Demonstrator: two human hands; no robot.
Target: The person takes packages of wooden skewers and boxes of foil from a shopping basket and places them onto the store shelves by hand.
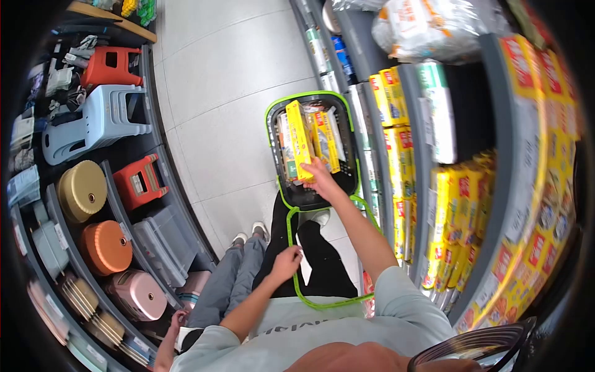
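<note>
My right hand [320, 180] is closed on the near end of a long yellow box [299, 139] over the black shopping basket [315, 198] with a green rim. Other long boxes lie in the basket, among them a yellow and orange box [326, 141]. A green handle loop [328, 304] reaches from the basket back to my body. On the left side of that loop, my left hand [286, 263] has its fingers curled round the bar.
On the right, shelves carry yellow boxes [455, 211] and a plastic-wrapped bundle [434, 28]. Stools [102, 118] and round lidded containers [82, 192] fill the left shelves. Another person in grey trousers [232, 279] stands close on my left, a hand [178, 318] showing.
</note>
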